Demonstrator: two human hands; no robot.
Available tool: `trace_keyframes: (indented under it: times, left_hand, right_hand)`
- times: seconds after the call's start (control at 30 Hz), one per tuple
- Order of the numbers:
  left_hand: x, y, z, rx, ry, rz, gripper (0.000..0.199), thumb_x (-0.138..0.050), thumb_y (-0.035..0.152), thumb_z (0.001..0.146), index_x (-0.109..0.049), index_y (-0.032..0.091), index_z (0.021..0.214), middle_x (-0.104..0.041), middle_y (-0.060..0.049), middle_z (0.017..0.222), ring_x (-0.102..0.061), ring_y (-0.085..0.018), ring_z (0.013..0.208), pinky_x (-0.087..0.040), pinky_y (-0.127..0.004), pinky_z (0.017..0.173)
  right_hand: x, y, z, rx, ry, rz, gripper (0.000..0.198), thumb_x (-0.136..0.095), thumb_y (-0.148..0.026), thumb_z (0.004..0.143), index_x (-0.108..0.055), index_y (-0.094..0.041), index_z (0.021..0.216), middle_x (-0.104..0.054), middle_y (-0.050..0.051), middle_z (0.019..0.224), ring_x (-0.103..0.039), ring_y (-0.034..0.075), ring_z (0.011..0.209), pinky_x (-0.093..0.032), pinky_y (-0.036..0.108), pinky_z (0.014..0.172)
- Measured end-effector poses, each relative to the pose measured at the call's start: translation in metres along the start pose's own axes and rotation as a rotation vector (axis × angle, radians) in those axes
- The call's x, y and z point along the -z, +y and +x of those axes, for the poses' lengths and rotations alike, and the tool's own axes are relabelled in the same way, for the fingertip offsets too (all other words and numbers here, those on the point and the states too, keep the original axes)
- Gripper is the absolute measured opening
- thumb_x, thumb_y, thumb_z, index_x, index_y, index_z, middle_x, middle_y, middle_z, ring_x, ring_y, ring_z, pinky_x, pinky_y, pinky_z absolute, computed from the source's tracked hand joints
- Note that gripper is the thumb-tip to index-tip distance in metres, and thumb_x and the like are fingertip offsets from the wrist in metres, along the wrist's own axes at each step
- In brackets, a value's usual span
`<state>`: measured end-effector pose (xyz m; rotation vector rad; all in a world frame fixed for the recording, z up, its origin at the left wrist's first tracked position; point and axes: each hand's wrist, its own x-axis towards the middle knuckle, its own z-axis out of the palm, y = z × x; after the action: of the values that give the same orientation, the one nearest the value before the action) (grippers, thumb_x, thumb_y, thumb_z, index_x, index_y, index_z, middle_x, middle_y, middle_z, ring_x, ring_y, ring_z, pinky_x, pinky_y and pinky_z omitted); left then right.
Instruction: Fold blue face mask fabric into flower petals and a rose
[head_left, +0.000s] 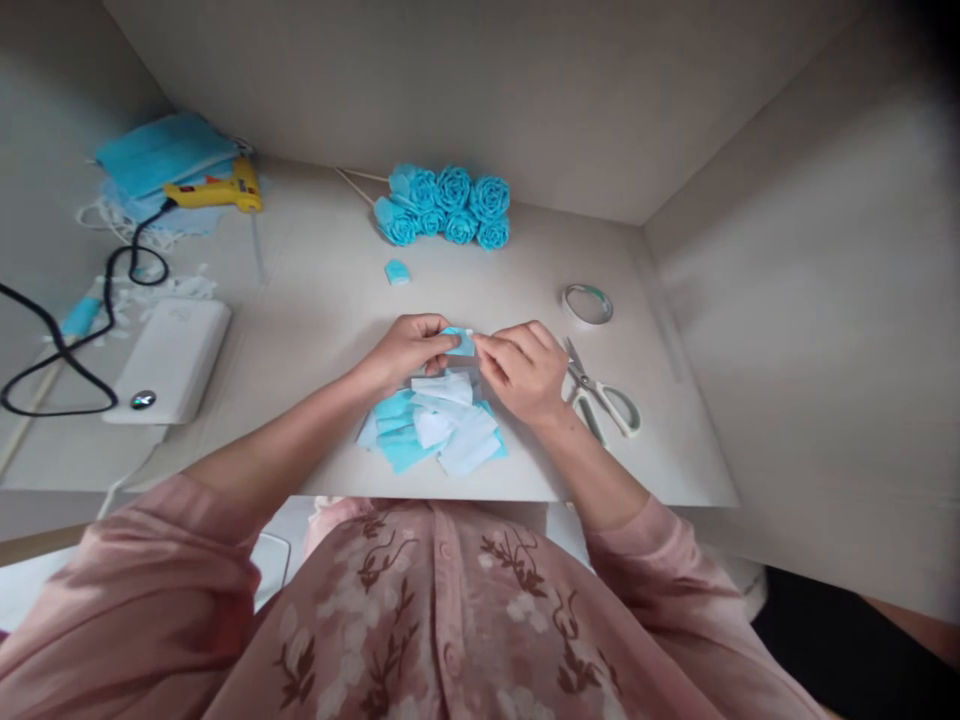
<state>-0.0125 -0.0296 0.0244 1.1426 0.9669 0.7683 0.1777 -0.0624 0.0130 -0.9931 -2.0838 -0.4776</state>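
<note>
Between thumb and fingers, my left hand (pixel 414 347) grips a small blue piece of mask fabric (pixel 460 341). My right hand (pixel 526 368) is closed, its thumb and fingertip pinching at the right edge of that piece. A tiny white bit shows at the piece's upper edge, too small to identify. Just below both hands lies a loose pile of blue and white fabric pieces (pixel 439 420). Beside my right wrist, scissors (pixel 596 390) rest with their blades apart. One folded blue piece (pixel 397 272) lies alone beyond my left hand.
Several blue fabric roses (pixel 454 205) on sticks lie at the back. A tape roll (pixel 587 304) is at right. At left are a yellow glue gun (pixel 217 188), blue masks (pixel 161 155), a white power bank (pixel 174 360), a black cable (pixel 109 290) and white scraps. Panels enclose the desk.
</note>
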Motion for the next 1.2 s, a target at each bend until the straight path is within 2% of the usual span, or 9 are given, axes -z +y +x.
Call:
trace_keyframes:
  times: [0.2,0.43,0.57,0.77,1.03,1.13,1.2]
  left_hand:
    - [0.0004,0.0012,-0.0002,0.003,-0.017,-0.019,0.018,-0.072,0.03,0.069,-0.059,0.016,0.068,-0.057,0.002,0.05,-0.046,-0.006,0.042,-0.031,-0.019,0.043]
    - [0.0025,-0.0005,0.0016,0.015,-0.015,-0.034,0.021,-0.075,0.03,0.069,-0.059,0.016,0.069,-0.057,0.002,0.051,-0.047,-0.006,0.042,-0.032,-0.019,0.043]
    - [0.0033,-0.0015,0.0017,0.004,-0.026,-0.056,0.02,-0.075,0.03,0.07,-0.061,0.015,0.071,-0.057,0.001,0.051,-0.048,-0.006,0.043,-0.033,-0.019,0.043]
    - [0.0035,0.0012,0.001,0.022,-0.045,-0.135,0.021,-0.074,0.03,0.071,-0.06,0.015,0.068,-0.059,-0.001,0.055,-0.052,-0.008,0.047,-0.036,-0.02,0.043]
    - [0.0062,-0.0019,0.0058,0.034,0.023,-0.091,0.019,-0.071,0.027,0.075,-0.06,0.015,0.066,-0.057,-0.001,0.055,-0.049,-0.008,0.045,-0.036,-0.021,0.043]
    - [0.0078,-0.0018,0.0063,-0.002,0.015,-0.068,0.02,-0.07,0.028,0.076,-0.06,0.015,0.065,-0.058,-0.001,0.055,-0.05,-0.008,0.046,-0.036,-0.021,0.043]
    - [0.008,-0.0008,0.0051,-0.024,-0.001,0.002,0.022,-0.07,0.03,0.077,-0.06,0.015,0.065,-0.058,-0.001,0.055,-0.05,-0.008,0.045,-0.036,-0.021,0.044]
  right_hand:
    - [-0.0014,-0.0003,0.0027,0.046,0.023,-0.034,0.019,-0.056,-0.016,0.094,-0.073,-0.024,0.092,-0.069,0.002,0.075,-0.057,0.017,0.072,-0.043,0.033,0.065]
    - [-0.0052,0.0011,-0.0002,-0.026,-0.085,0.0,0.024,-0.051,-0.021,0.098,-0.072,-0.024,0.087,-0.068,0.003,0.077,-0.055,0.018,0.073,-0.04,0.035,0.067]
    - [-0.0053,0.0005,-0.0002,0.012,-0.053,-0.012,0.022,-0.053,-0.02,0.097,-0.071,-0.024,0.085,-0.068,0.002,0.077,-0.053,0.018,0.073,-0.04,0.034,0.068]
    - [-0.0067,0.0006,-0.0012,-0.047,-0.155,0.026,0.024,-0.05,-0.021,0.099,-0.073,-0.026,0.093,-0.069,0.003,0.08,-0.054,0.019,0.077,-0.039,0.035,0.07]
    - [-0.0052,0.0033,-0.0009,-0.032,-0.272,0.046,0.024,-0.052,-0.028,0.099,-0.073,-0.027,0.109,-0.073,0.004,0.091,-0.057,0.022,0.088,-0.04,0.039,0.079]
    - [-0.0024,0.0014,0.0016,-0.07,-0.255,0.1,0.026,-0.052,-0.033,0.098,-0.073,-0.024,0.111,-0.072,0.005,0.09,-0.058,0.022,0.087,-0.042,0.04,0.08]
    - [-0.0004,0.0006,0.0036,-0.165,-0.201,0.186,0.027,-0.049,-0.033,0.099,-0.073,-0.023,0.11,-0.072,0.005,0.09,-0.06,0.022,0.087,-0.045,0.039,0.082]
